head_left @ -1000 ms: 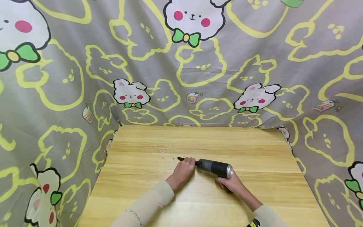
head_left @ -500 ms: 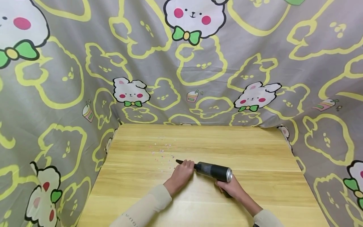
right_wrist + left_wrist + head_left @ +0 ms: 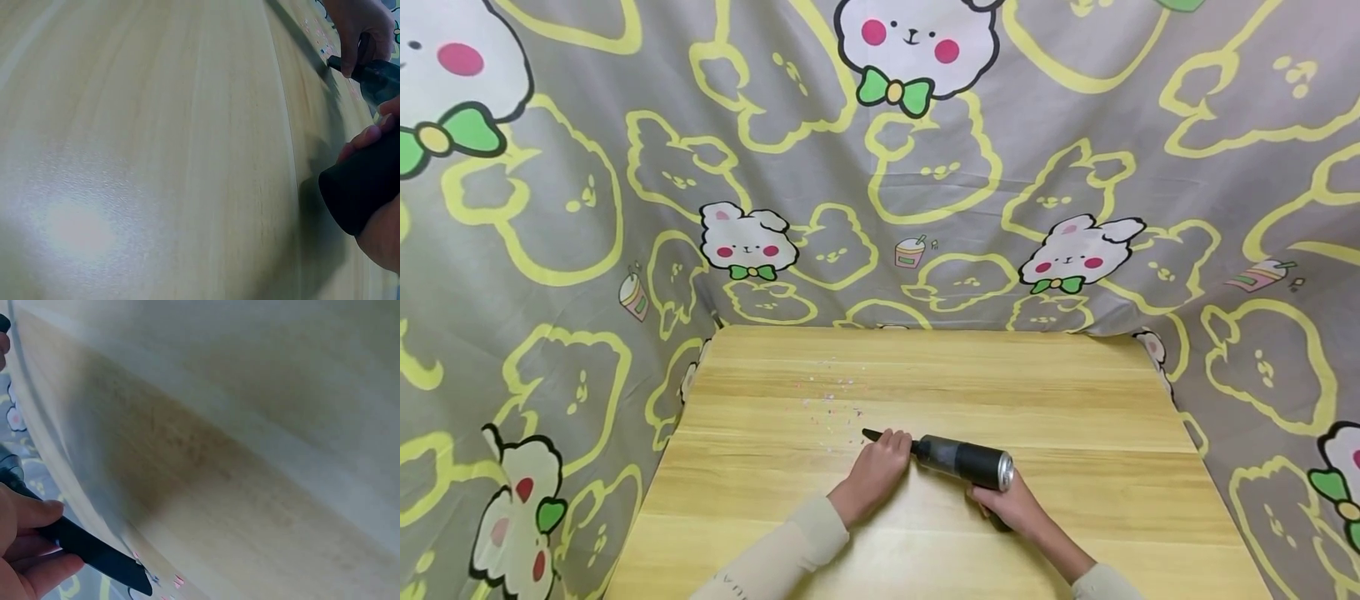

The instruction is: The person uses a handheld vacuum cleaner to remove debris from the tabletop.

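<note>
A black handheld vacuum cleaner [image 3: 966, 461] with a silver end cap is held over the table in the head view. My right hand [image 3: 1009, 498] grips its handle; in the right wrist view the black handle [image 3: 362, 181] slants through the curled fingers. My left hand [image 3: 880, 460] holds the slim nozzle at the front. Thumb and fingers pinch the flat black nozzle [image 3: 103, 553] in the left wrist view, its tip close to some paper bits [image 3: 179, 581]. Small pink, white and purple scraps [image 3: 831, 400] lie scattered on the table left of and beyond the nozzle tip.
The wooden table [image 3: 1037, 375] has light, glossy boards. A grey curtain [image 3: 962, 192] printed with white bunnies and yellow outlines hangs along its back and both sides. A bright reflection shows on the tabletop in the right wrist view.
Both hands have moved slightly nearer to me with the vacuum cleaner, its nozzle tip shifting a little to the left. Both grips look the same.
</note>
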A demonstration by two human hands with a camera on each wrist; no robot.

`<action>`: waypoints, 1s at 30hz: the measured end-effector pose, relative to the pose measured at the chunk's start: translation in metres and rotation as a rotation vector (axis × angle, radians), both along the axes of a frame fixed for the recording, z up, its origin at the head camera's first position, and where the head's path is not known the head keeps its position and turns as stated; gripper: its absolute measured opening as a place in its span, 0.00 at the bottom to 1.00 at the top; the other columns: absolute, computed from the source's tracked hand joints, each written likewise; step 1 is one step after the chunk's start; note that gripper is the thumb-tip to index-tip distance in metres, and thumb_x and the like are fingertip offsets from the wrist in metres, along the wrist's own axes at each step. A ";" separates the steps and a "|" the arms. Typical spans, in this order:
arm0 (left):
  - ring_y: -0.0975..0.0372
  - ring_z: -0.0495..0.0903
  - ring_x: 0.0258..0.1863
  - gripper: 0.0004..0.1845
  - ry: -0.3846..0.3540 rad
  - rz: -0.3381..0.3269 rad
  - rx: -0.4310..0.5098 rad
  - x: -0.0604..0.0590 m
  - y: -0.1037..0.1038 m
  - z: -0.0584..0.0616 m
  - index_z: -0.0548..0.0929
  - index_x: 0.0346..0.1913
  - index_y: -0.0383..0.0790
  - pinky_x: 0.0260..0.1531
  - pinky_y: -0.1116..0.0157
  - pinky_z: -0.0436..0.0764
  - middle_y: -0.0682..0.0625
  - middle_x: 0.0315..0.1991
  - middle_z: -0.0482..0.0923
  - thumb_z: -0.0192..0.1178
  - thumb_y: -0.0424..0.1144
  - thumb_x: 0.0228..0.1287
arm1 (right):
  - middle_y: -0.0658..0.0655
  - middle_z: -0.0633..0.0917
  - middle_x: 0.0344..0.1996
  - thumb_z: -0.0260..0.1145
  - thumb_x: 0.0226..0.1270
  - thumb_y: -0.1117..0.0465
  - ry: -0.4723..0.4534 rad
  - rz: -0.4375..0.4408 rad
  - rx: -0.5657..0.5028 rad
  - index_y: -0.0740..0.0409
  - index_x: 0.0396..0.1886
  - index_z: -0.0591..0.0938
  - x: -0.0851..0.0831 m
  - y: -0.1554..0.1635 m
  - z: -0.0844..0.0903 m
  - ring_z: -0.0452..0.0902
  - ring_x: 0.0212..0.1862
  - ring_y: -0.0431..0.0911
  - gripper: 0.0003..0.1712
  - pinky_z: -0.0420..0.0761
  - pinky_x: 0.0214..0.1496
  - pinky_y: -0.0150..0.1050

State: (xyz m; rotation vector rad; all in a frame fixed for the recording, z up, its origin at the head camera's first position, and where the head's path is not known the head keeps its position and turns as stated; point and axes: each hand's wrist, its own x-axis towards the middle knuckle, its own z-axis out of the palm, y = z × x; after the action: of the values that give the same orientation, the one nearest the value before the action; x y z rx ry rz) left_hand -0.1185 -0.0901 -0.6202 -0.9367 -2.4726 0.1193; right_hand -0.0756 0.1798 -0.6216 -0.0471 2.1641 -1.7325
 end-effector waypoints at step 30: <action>0.61 0.90 0.35 0.36 0.100 0.033 -0.055 0.031 -0.004 0.002 0.87 0.43 0.36 0.31 0.73 0.90 0.48 0.36 0.90 0.20 0.22 0.75 | 0.63 0.78 0.14 0.68 0.65 0.71 -0.015 0.083 -0.069 0.70 0.39 0.77 0.015 -0.003 -0.003 0.75 0.17 0.40 0.08 0.82 0.22 0.36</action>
State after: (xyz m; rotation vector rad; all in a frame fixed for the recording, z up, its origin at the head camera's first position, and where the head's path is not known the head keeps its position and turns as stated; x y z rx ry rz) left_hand -0.0872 -0.0939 -0.6179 -0.8902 -2.4042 0.2400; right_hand -0.0604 0.1772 -0.6250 -0.1388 2.0618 -1.7545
